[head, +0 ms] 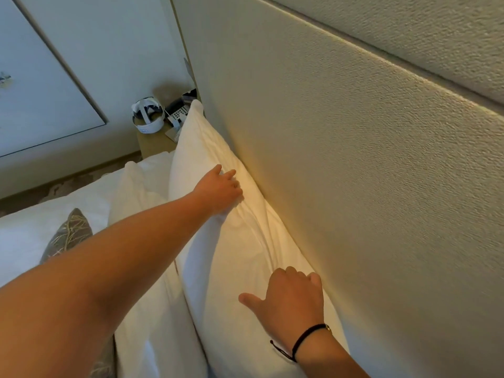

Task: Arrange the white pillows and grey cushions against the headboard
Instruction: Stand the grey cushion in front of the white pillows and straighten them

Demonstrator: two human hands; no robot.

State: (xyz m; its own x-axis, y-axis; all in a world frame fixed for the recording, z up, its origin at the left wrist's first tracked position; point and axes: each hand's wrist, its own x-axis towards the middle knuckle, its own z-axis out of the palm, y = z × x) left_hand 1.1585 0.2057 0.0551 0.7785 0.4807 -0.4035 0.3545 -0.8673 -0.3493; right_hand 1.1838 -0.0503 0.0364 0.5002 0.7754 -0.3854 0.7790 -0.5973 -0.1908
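Observation:
A white pillow point(234, 249) stands on edge against the beige headboard point(354, 186). My left hand point(221, 189) reaches out and grips the pillow's upper edge near its far end. My right hand point(289, 296), with a black cord on the wrist, holds the near end, fingers curled over the edge toward the headboard and thumb spread on the front. A second white pillow point(141, 268) lies just in front of the first. A grey cushion point(68, 236) with a gold pattern lies on the bed at the left, partly hidden by my left arm.
The white duvet point(27, 227) covers the bed at the left. Beyond the pillow's far end stands a bedside table point(152, 143) bearing a white headset point(148, 115) and a telephone point(177, 111). A wall with a framed panel point(41, 91) rises behind it.

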